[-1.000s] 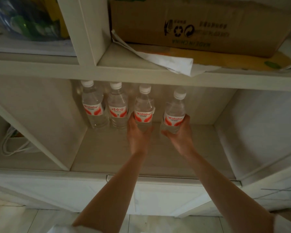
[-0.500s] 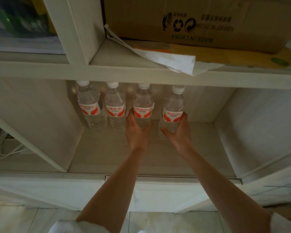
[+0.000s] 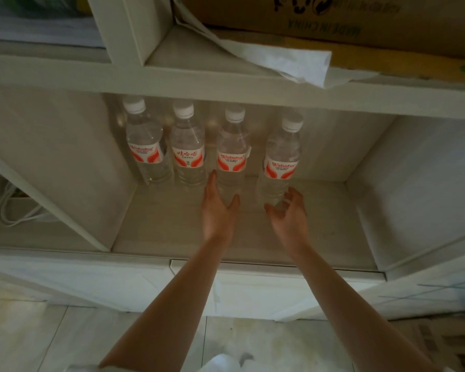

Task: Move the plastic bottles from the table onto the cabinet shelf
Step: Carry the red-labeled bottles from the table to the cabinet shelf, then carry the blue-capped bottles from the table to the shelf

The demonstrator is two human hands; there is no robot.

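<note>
Several clear plastic bottles with white caps and red-and-white labels stand upright in a row at the back of the cabinet shelf [image 3: 188, 224]. From the left: first bottle [image 3: 145, 146], second bottle [image 3: 188, 149], third bottle [image 3: 231, 154], fourth bottle [image 3: 281, 159]. My left hand [image 3: 218, 210] is open just in front of the third bottle's base, fingers straight, at most brushing it. My right hand [image 3: 287, 213] is open with spread, relaxed fingers just below the fourth bottle, holding nothing.
A shelf above carries a cardboard box [image 3: 346, 20] and a loose white sheet [image 3: 279, 60] hanging over its edge. White cables [image 3: 14, 208] lie in the left compartment. White side walls bound the shelf. Tiled floor [image 3: 38, 339] lies below.
Both hands have let go of the third and fourth bottles and pulled back toward me. The two bottles now stand on the shelf on their own.
</note>
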